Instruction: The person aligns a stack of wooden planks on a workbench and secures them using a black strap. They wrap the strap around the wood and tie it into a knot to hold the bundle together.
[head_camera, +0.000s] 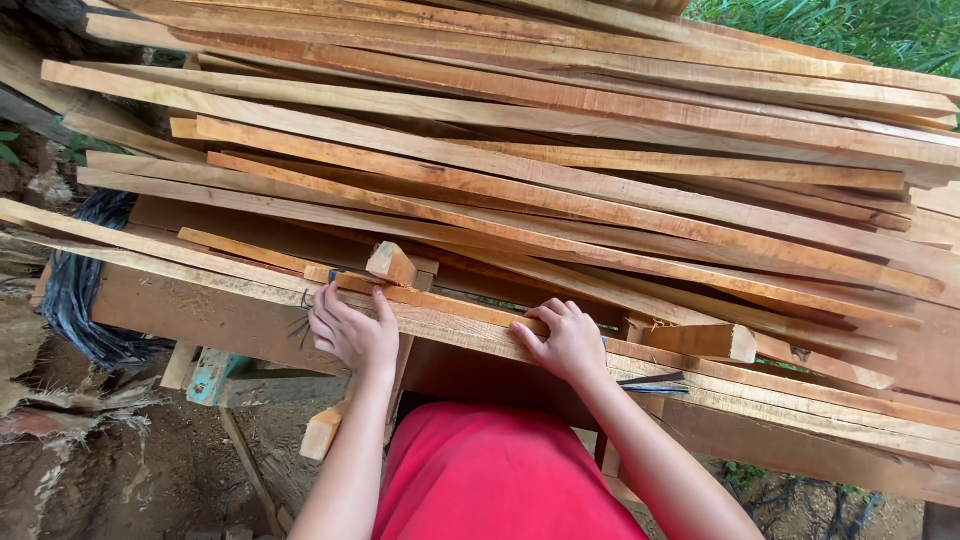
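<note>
Both hands, left (350, 330) and right (565, 340), curl over a long slat (450, 318) at the stack's (600, 150) near edge: stiff, light, probably splintery.

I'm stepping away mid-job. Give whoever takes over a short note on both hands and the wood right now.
Left hand: fingers curled over the near edge of a long wooden strip at the front of the lumber pile.
Right hand: gripping the same strip further along.
Short offcut block lies just above the left hand; another block lies right of the right hand.
Done: both hands are on the strip.
Left: strip still lies in the pile, not lifted.
</note>
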